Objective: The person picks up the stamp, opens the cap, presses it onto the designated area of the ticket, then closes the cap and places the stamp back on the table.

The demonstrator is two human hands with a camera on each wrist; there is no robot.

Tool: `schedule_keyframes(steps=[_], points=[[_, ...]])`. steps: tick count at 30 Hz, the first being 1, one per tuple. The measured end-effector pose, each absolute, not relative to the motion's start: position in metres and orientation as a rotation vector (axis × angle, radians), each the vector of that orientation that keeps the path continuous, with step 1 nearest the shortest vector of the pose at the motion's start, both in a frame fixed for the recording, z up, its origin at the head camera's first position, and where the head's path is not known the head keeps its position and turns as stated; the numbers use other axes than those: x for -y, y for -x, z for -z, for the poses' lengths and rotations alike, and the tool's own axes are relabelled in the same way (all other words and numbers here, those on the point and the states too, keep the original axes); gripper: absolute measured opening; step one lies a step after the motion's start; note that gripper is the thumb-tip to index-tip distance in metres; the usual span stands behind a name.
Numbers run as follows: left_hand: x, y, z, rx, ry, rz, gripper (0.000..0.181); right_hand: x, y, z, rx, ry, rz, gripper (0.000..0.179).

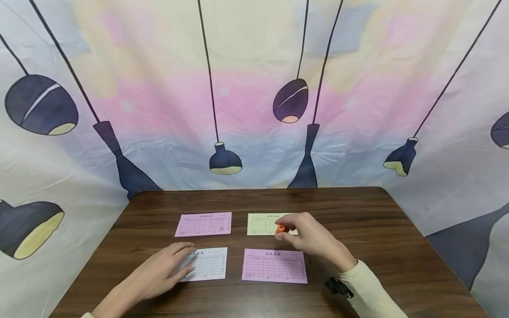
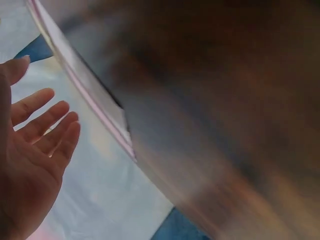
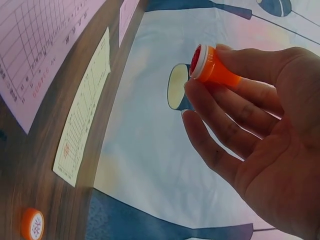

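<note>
My right hand [image 1: 312, 236] pinches a small orange stamp [image 3: 220, 70] between thumb and fingers, its red face showing in the right wrist view. In the head view the hand is over the right part of a yellow slip [image 1: 260, 224], covering some of it. The slip bears a red mark in the right wrist view. My left hand [image 1: 163, 269] lies at the left side of a white slip [image 1: 210, 264], fingers spread loosely and holding nothing; whether it touches the paper I cannot tell. Nearest the right forearm is a pink slip [image 1: 274, 266].
A second pink slip [image 1: 204, 224] with a small reddish mark lies at the back left. On the brown wooden table [image 1: 338, 203] stands an orange round piece [image 3: 33, 224] with a white printed top. A lamp-patterned cloth [image 1: 254, 88] hangs behind the table and along its sides.
</note>
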State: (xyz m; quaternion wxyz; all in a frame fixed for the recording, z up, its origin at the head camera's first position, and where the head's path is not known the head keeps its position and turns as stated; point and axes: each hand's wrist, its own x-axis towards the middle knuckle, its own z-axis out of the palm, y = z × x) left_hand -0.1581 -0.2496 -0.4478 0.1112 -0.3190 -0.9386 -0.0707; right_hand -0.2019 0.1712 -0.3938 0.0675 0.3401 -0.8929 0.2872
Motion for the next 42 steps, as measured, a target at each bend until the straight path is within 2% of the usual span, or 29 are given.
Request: schedule_keyframes(steps=[8,16,23,31,42], points=[[0.273,0.148,0.456,2.793,0.905,0.153,0.066,-0.154,0.200,0.396,2.690,-1.074,-0.893,0.008],[0.291,0.146,0.460,2.903,0.892,0.161,0.079,-0.141,0.200,0.397,2.654,-1.147,-0.879,0.004],[0.303,0.148,0.467,2.871,0.948,0.140,0.082,-0.128,0.199,0.395,2.642,-1.170,-0.874,0.010],[0.308,0.149,0.470,2.981,0.897,0.208,0.085,-0.114,0.198,0.396,2.662,-1.202,-0.897,0.016],[0.310,0.147,0.473,3.001,0.902,0.258,0.085,-0.091,0.196,0.396,2.671,-1.260,-0.991,0.013]])
